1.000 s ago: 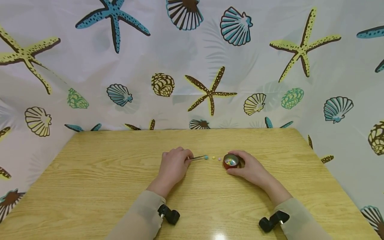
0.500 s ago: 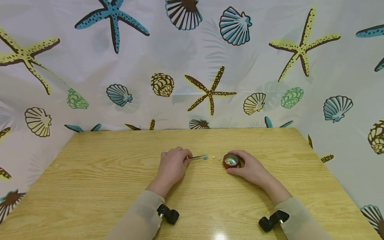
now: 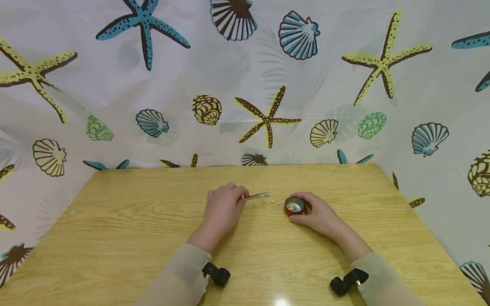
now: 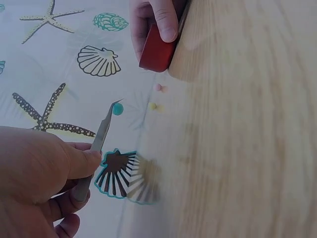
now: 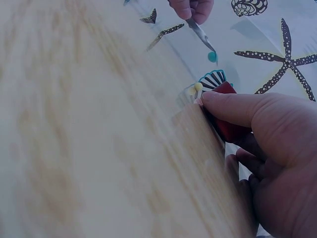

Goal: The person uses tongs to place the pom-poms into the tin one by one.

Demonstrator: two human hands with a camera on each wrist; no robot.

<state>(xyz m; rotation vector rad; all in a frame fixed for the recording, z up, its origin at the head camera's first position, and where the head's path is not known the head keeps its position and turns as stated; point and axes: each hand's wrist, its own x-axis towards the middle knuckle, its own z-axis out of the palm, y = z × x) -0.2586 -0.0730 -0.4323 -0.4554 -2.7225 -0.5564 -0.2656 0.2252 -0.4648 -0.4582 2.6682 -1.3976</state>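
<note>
1. The left hand (image 3: 223,207) pinches tweezers (image 3: 254,196) whose tips grasp a blue bead (image 3: 266,194), lifted off the tabletop (image 3: 115,221) left of the red cup (image 3: 294,206).
2. The right hand (image 3: 319,214) curls around that cup, which already has several beads inside.
3. Left to collect, by my judgement: a yellow bead (image 3: 272,201) and a pink bead (image 3: 280,203) just left of the cup.

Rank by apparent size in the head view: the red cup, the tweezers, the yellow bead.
1. red cup
2. tweezers, longer but far thinner, so the top two are close
3. yellow bead, clearly smallest
</note>
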